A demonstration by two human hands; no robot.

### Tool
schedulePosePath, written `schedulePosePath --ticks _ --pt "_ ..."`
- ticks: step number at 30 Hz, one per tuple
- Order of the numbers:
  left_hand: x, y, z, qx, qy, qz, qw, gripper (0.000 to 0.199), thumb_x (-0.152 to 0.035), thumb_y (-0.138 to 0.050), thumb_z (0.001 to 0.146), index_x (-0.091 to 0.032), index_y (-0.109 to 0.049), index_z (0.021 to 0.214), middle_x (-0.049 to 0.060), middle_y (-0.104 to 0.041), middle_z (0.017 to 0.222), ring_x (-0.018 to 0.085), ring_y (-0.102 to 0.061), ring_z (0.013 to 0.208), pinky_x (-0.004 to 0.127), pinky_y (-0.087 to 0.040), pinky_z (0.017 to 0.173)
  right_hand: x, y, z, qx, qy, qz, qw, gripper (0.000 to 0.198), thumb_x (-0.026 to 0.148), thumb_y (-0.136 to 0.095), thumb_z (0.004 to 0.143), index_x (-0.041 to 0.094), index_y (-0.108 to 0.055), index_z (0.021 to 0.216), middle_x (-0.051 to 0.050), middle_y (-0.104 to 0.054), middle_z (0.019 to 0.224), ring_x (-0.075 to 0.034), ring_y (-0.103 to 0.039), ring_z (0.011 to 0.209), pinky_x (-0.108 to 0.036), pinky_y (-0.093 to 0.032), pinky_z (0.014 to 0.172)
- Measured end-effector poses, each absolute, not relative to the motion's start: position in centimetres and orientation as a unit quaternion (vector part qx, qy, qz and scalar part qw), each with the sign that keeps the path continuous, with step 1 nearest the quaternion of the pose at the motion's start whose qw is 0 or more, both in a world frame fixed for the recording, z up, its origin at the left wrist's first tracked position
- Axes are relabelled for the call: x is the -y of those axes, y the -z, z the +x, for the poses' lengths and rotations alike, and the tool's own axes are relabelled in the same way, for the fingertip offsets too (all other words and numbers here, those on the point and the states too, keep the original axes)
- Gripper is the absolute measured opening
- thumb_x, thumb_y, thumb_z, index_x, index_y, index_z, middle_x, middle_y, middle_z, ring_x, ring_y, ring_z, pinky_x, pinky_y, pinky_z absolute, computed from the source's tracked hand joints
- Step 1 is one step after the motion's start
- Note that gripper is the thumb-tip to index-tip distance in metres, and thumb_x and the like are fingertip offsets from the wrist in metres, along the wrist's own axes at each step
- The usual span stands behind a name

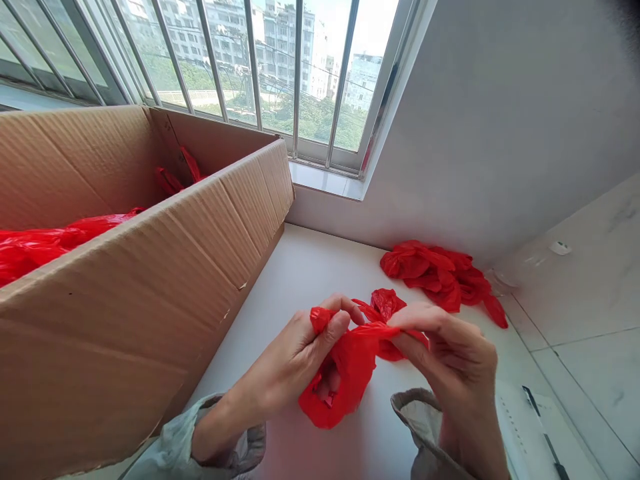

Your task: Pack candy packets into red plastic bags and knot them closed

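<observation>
A red plastic bag (350,373) is held between my two hands above the white tabletop (305,267). My left hand (313,340) is closed on it, thumb and forefinger together, with some of the bag looped around the fingers. On the other side my right hand (450,353) pinches a twisted part of the bag between thumb and fingertips. A crumpled red piece (386,303) shows just behind the hands; whether it belongs to the same bag I cannot tell.
At left stands a large open cardboard box (165,287) with red plastic bags (65,237) inside. A heap of red bags (440,270) lies against the back wall. A pen (545,433) rests on paper at right. Behind is a barred window (280,73).
</observation>
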State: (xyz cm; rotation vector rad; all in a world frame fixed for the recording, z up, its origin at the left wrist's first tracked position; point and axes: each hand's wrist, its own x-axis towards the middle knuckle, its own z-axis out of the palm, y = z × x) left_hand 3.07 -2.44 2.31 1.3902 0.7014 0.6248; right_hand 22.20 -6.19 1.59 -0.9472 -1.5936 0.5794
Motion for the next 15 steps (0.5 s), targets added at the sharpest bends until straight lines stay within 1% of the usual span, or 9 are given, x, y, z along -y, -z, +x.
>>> schedulePosePath --ticks 2,4,6,7,8,10,12,13,15 --pt "2.1 -2.5 2.7 -0.274 -0.269 0.614 0.69 0.031 -0.046 -0.041 0.102 -0.019 -0.056 0.102 -0.002 -0.062 0.071 0.01 -0.053 0.056 0.018 -0.042 0.054 6.8 -2.4 22.0 0.748 -0.236 -0.33 0.525 0.021 0.006 -0.066 0.085 0.023 -0.07 0.096 0.002 -0.069 0.084 -0.013 -0.059 0.077 -0.028 -0.051 0.074" --pt "1.7 -2.7 2.2 -0.231 -0.264 0.626 0.696 0.022 -0.036 -0.053 0.098 -0.016 -0.06 0.095 0.001 -0.063 0.083 0.01 -0.054 0.069 0.018 -0.043 0.063 7.3 -3.0 22.0 0.808 -0.236 -0.295 0.453 0.018 0.005 -0.067 0.084 0.02 -0.07 0.094 0.0 -0.069 0.083 -0.014 -0.055 0.08 -0.03 -0.051 0.079" --pt "1.6 -2.8 1.7 -0.198 -0.257 0.649 0.688 0.012 -0.026 -0.061 0.091 -0.015 -0.059 0.091 0.0 -0.06 0.083 0.009 -0.05 0.071 0.018 -0.04 0.062 7.5 -3.3 22.2 0.836 -0.238 -0.293 0.4 0.013 0.008 -0.07 0.083 0.019 -0.07 0.09 -0.001 -0.069 0.083 -0.015 -0.053 0.083 -0.031 -0.05 0.083" --pt "1.7 -2.7 1.5 -0.195 -0.255 0.67 0.67 0.008 -0.02 -0.062 0.087 -0.016 -0.057 0.088 -0.002 -0.058 0.08 0.009 -0.047 0.067 0.017 -0.038 0.059 7.4 -3.2 22.3 0.834 -0.244 -0.293 0.399 0.012 0.011 -0.071 0.083 0.02 -0.07 0.091 -0.001 -0.068 0.085 -0.016 -0.054 0.085 -0.031 -0.049 0.085" --pt "1.8 -2.6 1.4 -0.199 -0.255 0.7 0.637 0.009 -0.014 -0.062 0.083 -0.017 -0.054 0.085 -0.003 -0.056 0.077 0.008 -0.045 0.064 0.017 -0.036 0.056 7.2 -3.0 22.5 0.819 -0.254 -0.298 0.419 0.013 0.016 -0.073 0.083 0.022 -0.07 0.095 -0.001 -0.068 0.09 -0.016 -0.056 0.089 -0.032 -0.049 0.089" --pt "2.2 -2.4 1.4 -0.212 -0.26 0.774 0.538 0.02 -0.001 -0.055 0.075 -0.019 -0.046 0.079 -0.007 -0.051 0.07 0.007 -0.04 0.059 0.017 -0.031 0.052 6.4 -2.4 22.7 0.764 -0.298 -0.32 0.474 0.024 0.029 -0.072 0.086 0.028 -0.068 0.11 -0.001 -0.067 0.107 -0.018 -0.059 0.101 -0.033 -0.047 0.096" --pt "2.6 -2.2 1.7 -0.216 -0.271 0.849 0.4 0.026 0.005 -0.046 0.074 -0.02 -0.038 0.075 -0.008 -0.045 0.065 0.007 -0.036 0.056 0.019 -0.028 0.052 5.4 -1.6 22.5 0.716 -0.368 -0.345 0.482 0.033 0.041 -0.06 0.094 0.033 -0.061 0.126 -0.002 -0.065 0.121 -0.019 -0.06 0.11 -0.033 -0.047 0.098" --pt "2.7 -2.2 1.9 -0.216 -0.286 0.878 0.317 0.027 0.006 -0.042 0.077 -0.02 -0.035 0.074 -0.008 -0.042 0.063 0.008 -0.033 0.055 0.021 -0.027 0.052 4.9 -1.2 22.2 0.704 -0.401 -0.359 0.464 0.034 0.043 -0.051 0.098 0.033 -0.059 0.13 -0.003 -0.066 0.12 -0.018 -0.061 0.109 -0.032 -0.049 0.096" --pt "2.8 -2.1 2.2 -0.225 -0.33 0.907 0.133 0.028 0.004 -0.037 0.087 -0.02 -0.035 0.072 -0.006 -0.041 0.063 0.011 -0.03 0.055 0.025 -0.027 0.052 4.1 -0.6 21.6 0.694 -0.439 -0.38 0.426 0.036 0.039 -0.039 0.103 0.03 -0.059 0.131 -0.003 -0.07 0.106 -0.015 -0.065 0.094 -0.028 -0.052 0.083"
